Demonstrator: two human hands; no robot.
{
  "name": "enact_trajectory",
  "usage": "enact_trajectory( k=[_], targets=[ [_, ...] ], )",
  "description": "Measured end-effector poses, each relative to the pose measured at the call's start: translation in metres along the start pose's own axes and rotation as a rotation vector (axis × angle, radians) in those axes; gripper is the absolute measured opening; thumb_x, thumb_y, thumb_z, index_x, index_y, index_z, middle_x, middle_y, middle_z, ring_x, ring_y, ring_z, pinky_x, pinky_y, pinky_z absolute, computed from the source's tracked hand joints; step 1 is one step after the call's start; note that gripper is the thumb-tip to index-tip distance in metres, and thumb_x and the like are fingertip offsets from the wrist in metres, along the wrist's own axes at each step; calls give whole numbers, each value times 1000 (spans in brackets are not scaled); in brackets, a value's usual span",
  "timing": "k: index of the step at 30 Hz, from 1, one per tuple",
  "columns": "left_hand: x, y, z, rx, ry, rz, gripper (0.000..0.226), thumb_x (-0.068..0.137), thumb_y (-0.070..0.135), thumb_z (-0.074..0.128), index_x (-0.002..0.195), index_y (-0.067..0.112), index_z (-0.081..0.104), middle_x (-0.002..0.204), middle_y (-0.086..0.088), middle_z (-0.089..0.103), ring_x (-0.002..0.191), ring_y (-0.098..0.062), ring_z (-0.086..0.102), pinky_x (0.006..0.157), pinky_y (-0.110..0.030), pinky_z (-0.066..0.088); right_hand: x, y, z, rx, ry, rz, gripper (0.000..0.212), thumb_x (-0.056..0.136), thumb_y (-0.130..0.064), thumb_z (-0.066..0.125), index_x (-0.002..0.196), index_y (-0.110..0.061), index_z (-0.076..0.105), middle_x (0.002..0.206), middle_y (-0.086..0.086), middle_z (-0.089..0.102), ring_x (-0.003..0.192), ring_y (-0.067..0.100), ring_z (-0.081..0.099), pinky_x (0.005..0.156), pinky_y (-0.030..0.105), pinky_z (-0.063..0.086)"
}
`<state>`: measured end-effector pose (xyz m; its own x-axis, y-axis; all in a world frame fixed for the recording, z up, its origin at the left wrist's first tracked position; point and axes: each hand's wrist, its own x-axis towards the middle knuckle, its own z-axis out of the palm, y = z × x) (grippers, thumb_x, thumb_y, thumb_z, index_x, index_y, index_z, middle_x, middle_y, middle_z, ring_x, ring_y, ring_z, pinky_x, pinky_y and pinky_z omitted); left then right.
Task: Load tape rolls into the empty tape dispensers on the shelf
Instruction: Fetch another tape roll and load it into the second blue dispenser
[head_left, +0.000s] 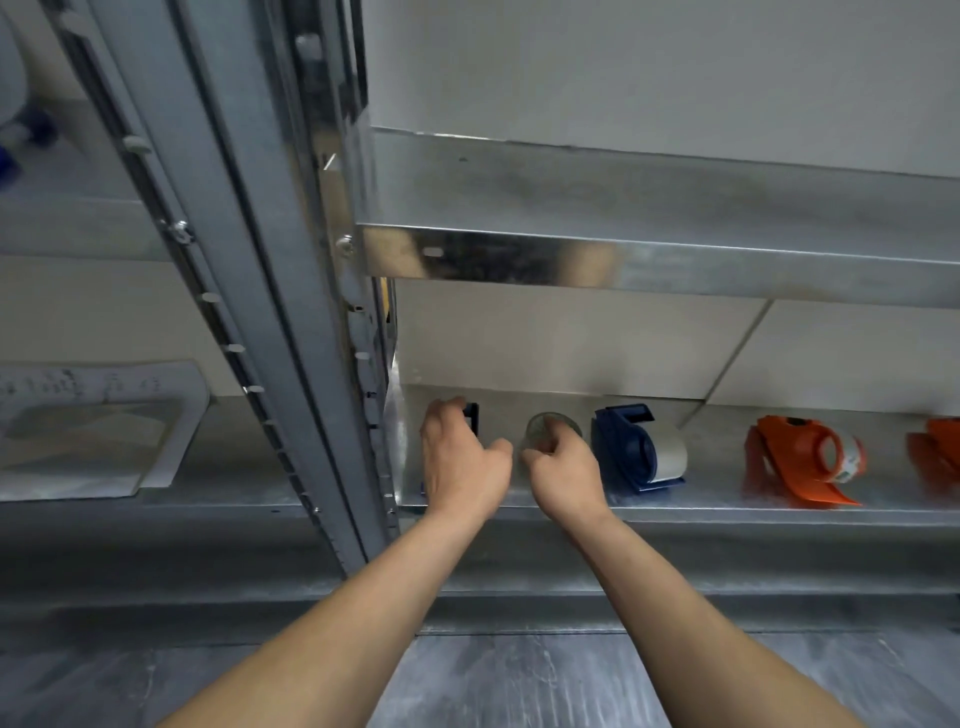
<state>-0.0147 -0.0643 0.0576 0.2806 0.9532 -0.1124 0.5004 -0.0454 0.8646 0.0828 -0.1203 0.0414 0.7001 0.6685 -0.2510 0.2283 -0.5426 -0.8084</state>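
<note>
My forearms reach up from the bottom of the view to the metal shelf (727, 512). Along it to my right stand a blue dispenser (641, 449) with a grey roll in it and an orange dispenser (802, 460), also loaded.

My left hand (457, 457) is at the shelf's left end. Its fingers curl over a dark dispenser (471, 415), and only a corner of it shows past my knuckles. My right hand (563, 467) pinches a clear tape roll (550, 428) just beside it, the hands nearly touching.

The roll's round face is turned toward me, and the dispenser lies to its left. I reckon the roll has to go sideways onto the hub, which my left hand hides.
</note>
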Motion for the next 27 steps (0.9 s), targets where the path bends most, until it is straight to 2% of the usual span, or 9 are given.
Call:
enact_trajectory(
  k=[3, 5, 9, 14, 16, 19, 21, 24, 27],
  targets=[
    [-17, 15, 17, 17, 38, 33, 59, 81, 19, 64, 135, 15, 41, 141, -5, 41, 125, -27, 47, 104, -36, 39, -3, 13, -25, 9, 19, -46, 52, 84, -17, 60, 135, -15, 54, 123, 6, 66, 116, 25, 60, 100, 38, 49],
    [-30, 24, 32, 10, 60, 52, 58, 83, 20, 65, 136, 13, 43, 142, -6, 41, 128, -25, 45, 104, -33, 37, -7, 23, -45, 31, 15, -57, 48, 85, -16, 61, 134, -17, 54, 116, 5, 67, 110, 23, 62, 93, 34, 49],
    [-60, 44, 66, -44, 68, 80, 60, 85, 21, 65, 140, 15, 41, 146, -3, 38, 129, -20, 44, 103, -25, 34, -12, 47, -89, 50, -2, -74, 60, 89, -15, 59, 146, -18, 42, 126, 5, 62, 114, 19, 58, 91, 25, 40],
    [-94, 62, 103, -108, 55, 91, 55, 89, 19, 64, 139, 17, 42, 139, 3, 40, 109, -5, 42, 89, -16, 30, -15, 77, -134, 80, 27, -80, 59, 88, -16, 60, 144, -19, 45, 108, 1, 65, 98, 18, 63, 94, 36, 50],
    [-104, 65, 116, -119, 47, 87, 55, 88, 20, 63, 139, 16, 41, 141, 2, 41, 114, -7, 43, 93, -18, 31, -18, 88, -149, 95, 37, -77, 58, 89, -16, 60, 144, -18, 44, 108, -1, 63, 101, 18, 62, 97, 37, 49],
    [-115, 71, 131, -118, 24, 72, 58, 88, 23, 62, 141, 17, 39, 147, 1, 38, 130, -15, 43, 104, -25, 34, -21, 101, -165, 114, 43, -72, 58, 92, -16, 59, 146, -20, 41, 121, 2, 59, 105, 15, 58, 92, 28, 46],
    [-120, 74, 139, -125, 15, 68, 59, 89, 22, 62, 142, 18, 38, 148, 2, 38, 132, -15, 42, 102, -22, 31, -22, 107, -173, 129, 53, -72, 57, 91, -15, 59, 146, -19, 42, 121, 4, 61, 103, 15, 60, 88, 25, 45],
    [-124, 76, 147, -131, 0, 67, 60, 88, 22, 63, 143, 18, 38, 149, 1, 37, 132, -15, 42, 99, -21, 30, -24, 111, -182, 157, 70, -64, 59, 91, -14, 60, 146, -19, 42, 118, 2, 62, 101, 15, 62, 88, 26, 47],
    [-123, 77, 154, -127, -31, 76, 60, 88, 23, 63, 143, 20, 37, 148, 2, 38, 117, -7, 41, 95, -22, 32, -24, 111, -188, 172, 92, -70, 58, 92, -13, 59, 146, -19, 41, 115, -2, 59, 95, 8, 59, 83, 23, 45]
  ],
)
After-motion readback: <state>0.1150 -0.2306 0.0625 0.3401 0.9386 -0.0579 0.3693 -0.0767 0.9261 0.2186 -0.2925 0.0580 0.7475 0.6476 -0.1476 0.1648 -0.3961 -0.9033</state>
